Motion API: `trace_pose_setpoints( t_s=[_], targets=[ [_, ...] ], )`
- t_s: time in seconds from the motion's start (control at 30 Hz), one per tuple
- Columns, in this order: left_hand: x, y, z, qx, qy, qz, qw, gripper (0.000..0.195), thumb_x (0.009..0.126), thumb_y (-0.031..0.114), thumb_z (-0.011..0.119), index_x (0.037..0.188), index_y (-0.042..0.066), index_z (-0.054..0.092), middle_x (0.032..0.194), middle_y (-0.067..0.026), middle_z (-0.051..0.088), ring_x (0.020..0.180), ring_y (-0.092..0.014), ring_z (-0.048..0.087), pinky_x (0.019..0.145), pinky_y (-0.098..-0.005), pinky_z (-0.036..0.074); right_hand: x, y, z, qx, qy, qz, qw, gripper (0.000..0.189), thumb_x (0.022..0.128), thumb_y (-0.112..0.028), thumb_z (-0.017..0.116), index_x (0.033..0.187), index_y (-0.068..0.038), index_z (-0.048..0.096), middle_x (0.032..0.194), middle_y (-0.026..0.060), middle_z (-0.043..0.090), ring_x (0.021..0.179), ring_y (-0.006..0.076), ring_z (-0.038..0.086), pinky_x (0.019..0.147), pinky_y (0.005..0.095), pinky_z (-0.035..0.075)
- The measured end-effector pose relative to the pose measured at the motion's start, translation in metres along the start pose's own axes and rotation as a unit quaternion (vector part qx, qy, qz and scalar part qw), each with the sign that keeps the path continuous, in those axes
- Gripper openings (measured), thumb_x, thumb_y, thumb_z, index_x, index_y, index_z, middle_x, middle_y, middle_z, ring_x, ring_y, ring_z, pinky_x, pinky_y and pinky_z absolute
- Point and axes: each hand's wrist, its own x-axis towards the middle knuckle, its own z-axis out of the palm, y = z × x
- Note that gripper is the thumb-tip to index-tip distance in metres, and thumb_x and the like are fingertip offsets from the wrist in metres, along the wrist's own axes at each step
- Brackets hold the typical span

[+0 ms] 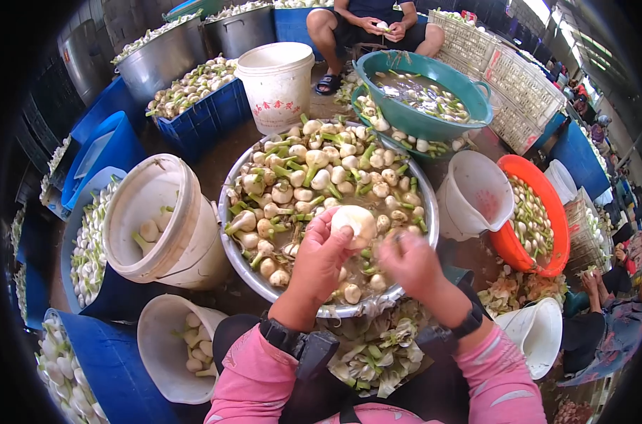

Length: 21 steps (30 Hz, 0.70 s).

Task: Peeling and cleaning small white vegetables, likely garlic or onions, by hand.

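My left hand [321, 246] holds a pale, smooth garlic bulb [353, 227] above a wide metal basin [226, 233]. Just to its right is my right hand [413, 262], blurred, with the fingers curled. Something small and dark may be at its fingertips, but the blur hides what it is. Under both hands, the basin contains murky water and many garlic bulbs [282, 192] with short green stems, some soiled. A heap of stripped garlic skins [379, 350] lies between my legs, below the basin's near rim.
White buckets [146, 222] stand left, one lower bucket [154, 339] holding bulbs. A white pail [466, 191] and an orange tub [556, 244] are right. Beyond the basin stand a white bucket [278, 85] and a green tub [432, 100]; a seated person [384, 26] holds a bulb.
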Motion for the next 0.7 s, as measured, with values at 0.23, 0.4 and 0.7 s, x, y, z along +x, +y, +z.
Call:
trace_pose_setpoints(
  t_s=[0.23,0.4,0.7],
  targets=[
    [-0.007,-0.014,-0.003,0.316,0.018,0.031,0.948,0.044,0.075,0.007,0.058,0.114,-0.004,0.043,0.102,-0.0097,0.054,0.086,-0.013,0.055,0.075,-0.0243,0.045,-0.008,0.008,-0.010,0.044,0.062,-0.022,0.997,0.015,0.074,-0.020,0.058,0.076,-0.007,0.063,0.073,0.0097,0.060,0.068,0.0282,0.057,0.062,0.0381,0.044],
    [-0.004,-0.026,-0.006,0.442,0.010,0.015,0.897,0.040,0.075,0.003,0.058,0.112,-0.003,0.045,0.098,-0.0097,0.055,0.086,-0.014,0.057,0.074,-0.0245,0.047,-0.001,0.011,-0.011,-0.025,0.061,-0.072,0.995,0.013,0.072,-0.018,0.058,0.070,-0.006,0.063,0.066,0.0102,0.058,0.063,0.0287,0.055,0.059,0.0360,0.044],
    [-0.002,-0.007,-0.003,0.275,-0.107,-0.098,0.950,0.047,0.075,0.008,0.059,0.118,-0.001,0.042,0.108,-0.0092,0.051,0.090,-0.014,0.054,0.080,-0.0258,0.043,0.011,0.047,-0.016,-0.089,0.074,0.041,0.992,0.014,0.067,-0.019,0.058,0.061,-0.006,0.059,0.065,0.0117,0.059,0.061,0.0282,0.057,0.056,0.0353,0.046]
  ],
)
